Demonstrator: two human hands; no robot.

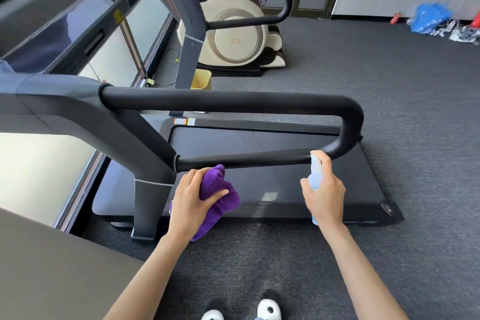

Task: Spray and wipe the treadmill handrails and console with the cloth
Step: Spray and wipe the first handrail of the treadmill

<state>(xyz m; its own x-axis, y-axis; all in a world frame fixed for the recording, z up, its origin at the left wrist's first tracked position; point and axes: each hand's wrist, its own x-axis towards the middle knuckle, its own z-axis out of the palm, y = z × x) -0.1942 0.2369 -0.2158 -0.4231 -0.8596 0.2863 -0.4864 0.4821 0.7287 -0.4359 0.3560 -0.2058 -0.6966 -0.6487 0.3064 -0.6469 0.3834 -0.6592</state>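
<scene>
Low centre of the frame, the purple cloth [218, 189] looks soft and light, bunched easily in the left hand [191, 199], fingers curled round it, just under the near handrail [241, 160]. Right of it, the right hand [324, 189] wraps 1 small spray bottle [315, 171], likely light and slick, nozzle up at the rail. Both forearms reach forward, wrists raised.

The near handrail [228, 102] is showing a matt black, foam-like padded cover, smooth and unglossy. The grey upright [153, 189] below it, at seven o'clock, is looking like smooth satin plastic or painted metal. The purple cloth [218, 189] is appearing fuzzy, a terry-like microfibre. The spray bottle [315, 176] is looking like pale translucent plastic. The treadmill deck [285, 182] is reflecting light, slightly glossy. The carpet [389, 73] is reading as rough grey pile.
</scene>
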